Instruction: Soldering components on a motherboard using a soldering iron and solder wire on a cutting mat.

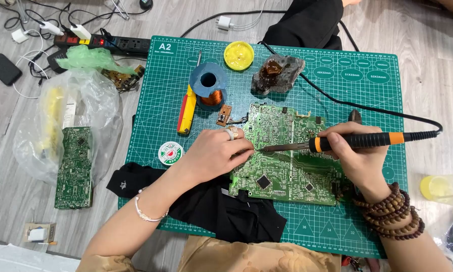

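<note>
Soldering at centre frame, both hands working on a green circuit board (287, 161)

Right hand (355, 156) gripping soldering iron (337, 143) lying horizontal, tip pointing left; left hand (219, 151) pressing board's left edge, fingertips hiding the joint; cord running off right.

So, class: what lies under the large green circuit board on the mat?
The large green circuit board rests on the green cutting mat, and its lower left corner overlaps a black cloth. Whatever sits directly beneath the board's middle is covered and cannot be seen.
</note>
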